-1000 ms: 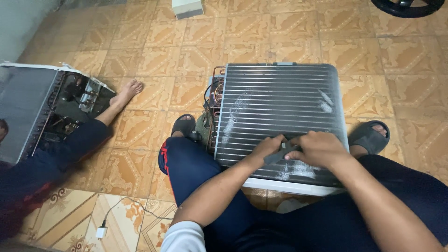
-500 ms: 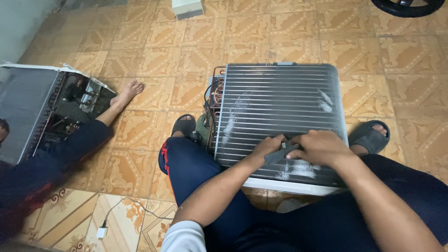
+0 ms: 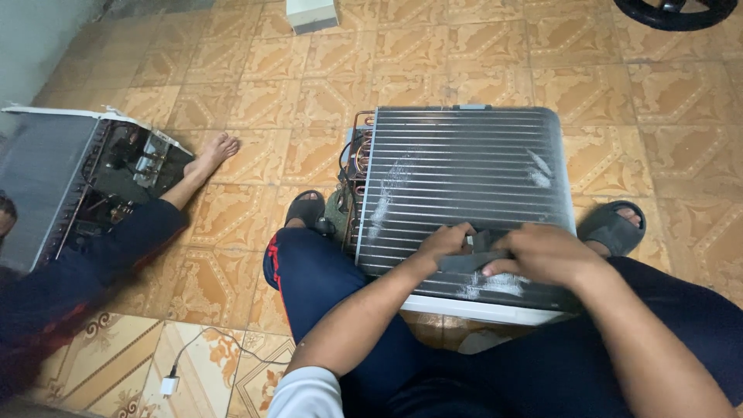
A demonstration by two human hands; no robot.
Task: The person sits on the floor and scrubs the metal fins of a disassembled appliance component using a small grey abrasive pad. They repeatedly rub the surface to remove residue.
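At the far edge of the tiled floor [image 3: 232,70] we see a small white box [image 3: 312,14], and a white charger plug [image 3: 169,384] lies near left on its thin cable. Our left hand [image 3: 447,241] and right hand [image 3: 542,254] meet at the near edge of the finned coil unit [image 3: 464,174] standing between our knees, both with fingers curled closed on a dark grey cloth [image 3: 472,259] pressed flat against the fins. At far left another person's bare foot [image 3: 213,151] rests beside a second opened unit [image 3: 70,174].
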